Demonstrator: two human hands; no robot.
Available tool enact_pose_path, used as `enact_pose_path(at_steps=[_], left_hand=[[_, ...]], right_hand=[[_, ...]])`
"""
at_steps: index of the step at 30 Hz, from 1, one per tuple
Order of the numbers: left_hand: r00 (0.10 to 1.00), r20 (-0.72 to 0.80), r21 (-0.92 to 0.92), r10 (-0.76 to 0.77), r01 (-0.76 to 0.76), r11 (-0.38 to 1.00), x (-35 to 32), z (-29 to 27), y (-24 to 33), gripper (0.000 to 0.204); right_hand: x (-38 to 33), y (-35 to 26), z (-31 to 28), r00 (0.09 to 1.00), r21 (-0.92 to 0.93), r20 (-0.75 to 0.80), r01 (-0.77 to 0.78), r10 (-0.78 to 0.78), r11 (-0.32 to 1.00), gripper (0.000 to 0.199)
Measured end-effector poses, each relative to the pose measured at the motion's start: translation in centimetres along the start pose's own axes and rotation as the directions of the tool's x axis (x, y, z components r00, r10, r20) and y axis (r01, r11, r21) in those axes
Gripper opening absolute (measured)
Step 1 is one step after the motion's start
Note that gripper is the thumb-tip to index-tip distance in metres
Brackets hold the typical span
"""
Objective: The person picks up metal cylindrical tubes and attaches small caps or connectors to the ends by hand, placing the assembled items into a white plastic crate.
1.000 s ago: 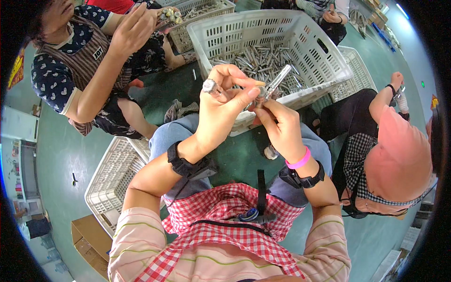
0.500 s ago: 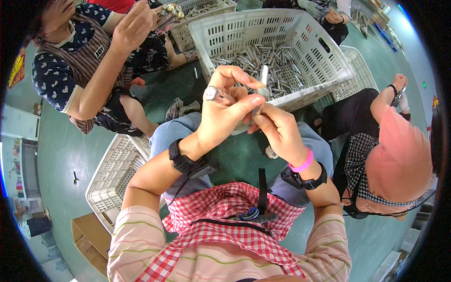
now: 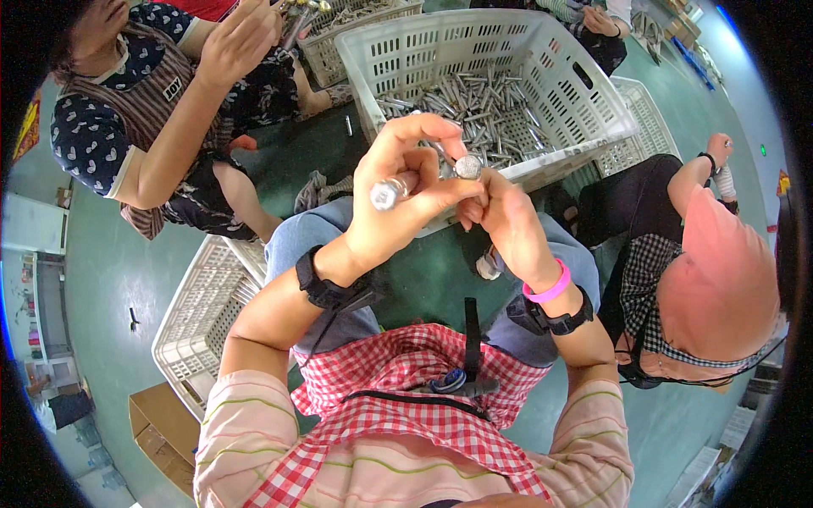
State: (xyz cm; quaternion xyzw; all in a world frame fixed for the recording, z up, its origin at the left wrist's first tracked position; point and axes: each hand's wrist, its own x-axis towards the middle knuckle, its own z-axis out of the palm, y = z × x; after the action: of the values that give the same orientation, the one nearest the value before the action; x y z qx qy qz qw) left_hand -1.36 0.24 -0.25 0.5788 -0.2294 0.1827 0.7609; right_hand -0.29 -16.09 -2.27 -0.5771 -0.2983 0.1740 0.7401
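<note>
A small dark label (image 3: 173,87) with pale lettering sits on the striped apron (image 3: 146,66) of the co-worker (image 3: 93,144) to your left. Ahead, the slotted off-white plastic crate (image 3: 597,123) holds heaped shiny cylindrical metal pieces (image 3: 495,106). By its near side, your left hand (image 3: 381,224) pinches a round-ended metal piece (image 3: 468,167), another metal rod (image 3: 385,196) tucked in its palm; your right hand (image 3: 515,222) is just beside, its grip unclear.

1. Beyond the left hand (image 3: 396,216) and right hand (image 3: 513,222): the front crate (image 3: 584,123), metal parts (image 3: 495,110) inside.
2. Floor (image 3: 118,254), left: a side crate (image 3: 188,292) (a cardboard box (image 3: 163,423) behind it).
3. A co-worker (image 3: 93,157) left of the front crate, a second co-worker (image 3: 716,292) farther right.
</note>
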Motion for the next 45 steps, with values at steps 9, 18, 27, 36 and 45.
enact_pose_path(at_steps=[9,18,27,36,45], left_hand=[[0.995,0.083,0.219,-0.048,0.028,0.975,-0.1,1.1,0.6,0.044],[0.994,0.111,0.363,-0.005,-0.036,0.931,-0.3,0.7,0.3,0.057],[0.999,-0.014,0.13,-0.04,0.042,0.991,0.4,1.0,0.3,0.052],[0.978,0.143,0.066,-0.153,0.145,0.987,0.2,0.7,-0.1,0.043],[0.988,0.051,0.019,-0.146,0.145,0.989,0.0,1.0,-0.6,0.041]], right_hand=[[0.6,-0.6,0.5,0.971,0.3,-0.003,-0.227,0.238,0.927,0.059],[0.7,-0.7,0.6,0.96,0.353,-0.07,-0.232,0.272,0.906,0.052],[0.8,-0.8,0.3,0.961,0.423,-0.084,-0.206,0.265,0.882,0.05],[0.6,-0.8,0.3,0.949,0.375,-0.054,-0.269,0.31,0.887,0.048],[0.3,-0.5,0.0,0.934,0.244,-0.04,-0.336,0.355,0.91,0.055]])
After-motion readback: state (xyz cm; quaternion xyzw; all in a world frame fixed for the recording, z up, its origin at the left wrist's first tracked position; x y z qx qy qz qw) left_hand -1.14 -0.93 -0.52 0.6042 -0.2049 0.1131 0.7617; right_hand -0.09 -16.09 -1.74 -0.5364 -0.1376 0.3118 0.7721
